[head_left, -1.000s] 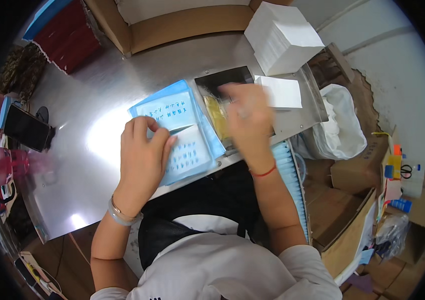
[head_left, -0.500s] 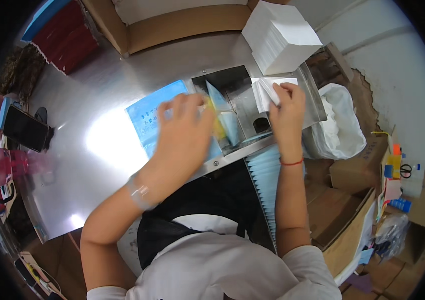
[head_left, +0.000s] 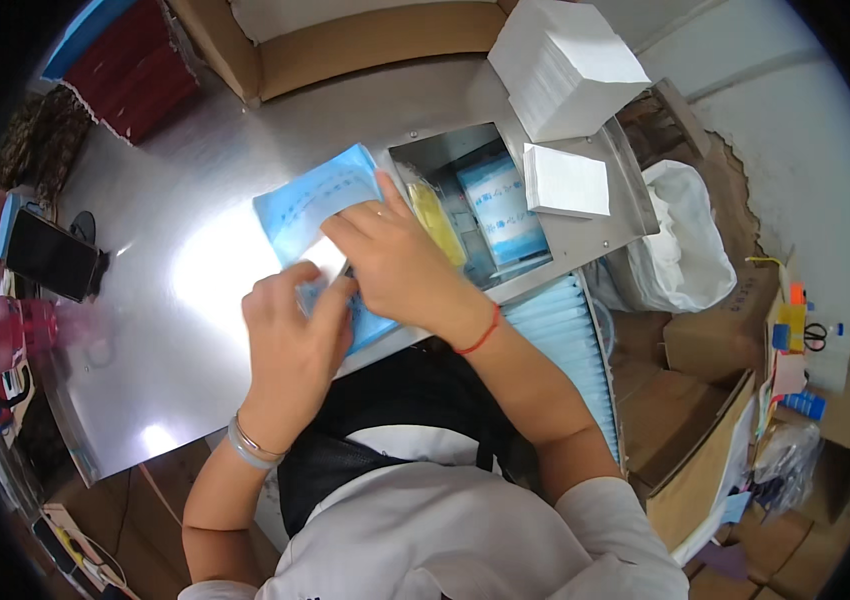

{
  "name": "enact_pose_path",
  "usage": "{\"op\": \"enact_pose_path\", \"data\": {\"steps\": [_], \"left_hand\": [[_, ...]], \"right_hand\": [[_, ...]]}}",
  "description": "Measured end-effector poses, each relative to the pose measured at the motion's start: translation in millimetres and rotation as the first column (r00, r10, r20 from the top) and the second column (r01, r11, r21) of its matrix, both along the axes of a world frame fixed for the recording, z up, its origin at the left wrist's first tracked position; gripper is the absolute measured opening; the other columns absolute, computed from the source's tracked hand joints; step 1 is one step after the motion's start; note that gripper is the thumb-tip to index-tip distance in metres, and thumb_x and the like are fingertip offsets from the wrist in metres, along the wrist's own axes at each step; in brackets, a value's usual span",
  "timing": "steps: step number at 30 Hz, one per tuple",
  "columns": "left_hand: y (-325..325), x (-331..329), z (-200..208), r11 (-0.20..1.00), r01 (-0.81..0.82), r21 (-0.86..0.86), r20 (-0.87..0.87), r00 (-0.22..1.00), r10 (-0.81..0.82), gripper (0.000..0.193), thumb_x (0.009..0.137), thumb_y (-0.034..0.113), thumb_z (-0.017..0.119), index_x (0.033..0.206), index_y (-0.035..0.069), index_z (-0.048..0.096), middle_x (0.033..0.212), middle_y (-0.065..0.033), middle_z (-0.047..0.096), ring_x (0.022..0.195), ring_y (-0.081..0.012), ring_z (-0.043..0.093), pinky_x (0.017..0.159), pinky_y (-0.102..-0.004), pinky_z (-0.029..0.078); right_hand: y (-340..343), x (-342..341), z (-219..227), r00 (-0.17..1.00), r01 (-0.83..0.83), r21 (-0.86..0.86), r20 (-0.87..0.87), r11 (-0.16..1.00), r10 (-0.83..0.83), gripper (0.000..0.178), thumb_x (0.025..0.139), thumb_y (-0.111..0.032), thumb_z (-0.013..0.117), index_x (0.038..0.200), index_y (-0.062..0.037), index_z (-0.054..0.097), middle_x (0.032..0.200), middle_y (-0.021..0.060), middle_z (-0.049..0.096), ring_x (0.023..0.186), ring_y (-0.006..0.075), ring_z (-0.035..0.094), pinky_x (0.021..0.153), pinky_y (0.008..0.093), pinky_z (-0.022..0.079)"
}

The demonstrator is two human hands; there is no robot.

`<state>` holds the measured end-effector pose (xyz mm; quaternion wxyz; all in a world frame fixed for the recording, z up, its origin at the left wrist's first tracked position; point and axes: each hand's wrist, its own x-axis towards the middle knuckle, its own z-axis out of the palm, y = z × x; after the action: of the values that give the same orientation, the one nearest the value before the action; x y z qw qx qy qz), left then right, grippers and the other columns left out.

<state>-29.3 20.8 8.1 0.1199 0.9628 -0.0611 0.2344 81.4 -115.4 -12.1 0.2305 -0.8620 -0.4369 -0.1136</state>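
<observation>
A blue plastic packet (head_left: 313, 192) with printing lies flat on the metal table in front of me. My right hand (head_left: 400, 262) reaches across it, fingers closed on a folded white paper (head_left: 323, 257) at the packet's middle. Right beside it, my left hand (head_left: 290, 325) has its thumb and fingers bent at the packet's near edge, pinching there; the exact contact is partly hidden. To the right, a small pile of folded white paper (head_left: 567, 182) lies by a table opening. Printed blue-and-white packets (head_left: 501, 205) and a yellow packet (head_left: 433, 220) sit in that opening.
A tall stack of white paper (head_left: 565, 75) stands at the back right. A white-lined bin (head_left: 685, 240) is beyond the table's right edge. Pleated light-blue plastic (head_left: 570, 350) hangs below the near edge. A phone on a stand (head_left: 53, 255) and pink bottle (head_left: 20, 325) are left.
My right hand has moved left from the white paper pile to the blue packet with a folded paper. My left hand has drawn back toward me, and the opening shows printed packets.
</observation>
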Motion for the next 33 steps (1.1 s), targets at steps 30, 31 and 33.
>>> {"op": "enact_pose_path", "data": {"steps": [30, 31, 33], "left_hand": [[-11, 27, 2, 0.972, 0.103, -0.209, -0.111, 0.985, -0.129, 0.036, 0.073, 0.02, 0.08, 0.089, 0.0, 0.055, 0.119, -0.0246, 0.05, 0.111, -0.0419, 0.054, 0.09, -0.0464, 0.049], [-11, 27, 0, 0.974, 0.093, -0.206, -0.09, 0.989, -0.114, 0.034, 0.074, 0.019, 0.079, 0.088, 0.0, 0.055, 0.116, -0.0239, 0.051, 0.112, -0.0421, 0.054, 0.09, -0.0464, 0.049], [-11, 28, -4, 0.978, 0.078, -0.196, -0.082, 0.992, -0.095, 0.031, 0.075, 0.017, 0.079, 0.086, 0.001, 0.056, 0.111, -0.0225, 0.051, 0.109, -0.0413, 0.054, 0.088, -0.0464, 0.049]], "right_hand": [[-142, 42, 17, 0.824, 0.541, -0.084, 0.252, 0.837, -0.508, 0.01, 0.085, -0.006, 0.065, 0.089, 0.0032, 0.065, 0.092, 0.0179, 0.055, 0.087, 0.0339, 0.054, 0.076, 0.0403, 0.048], [-140, 41, 18, 0.819, 0.549, -0.081, 0.251, 0.832, -0.516, 0.01, 0.085, -0.006, 0.065, 0.089, 0.0032, 0.065, 0.092, 0.0179, 0.055, 0.087, 0.0339, 0.054, 0.076, 0.0403, 0.048], [-123, 40, 31, 0.642, 0.622, 0.227, 0.4, 0.749, -0.654, 0.012, 0.083, -0.006, 0.067, 0.091, 0.0018, 0.065, 0.096, 0.0166, 0.058, 0.085, 0.0287, 0.056, 0.075, 0.0365, 0.048]]}}
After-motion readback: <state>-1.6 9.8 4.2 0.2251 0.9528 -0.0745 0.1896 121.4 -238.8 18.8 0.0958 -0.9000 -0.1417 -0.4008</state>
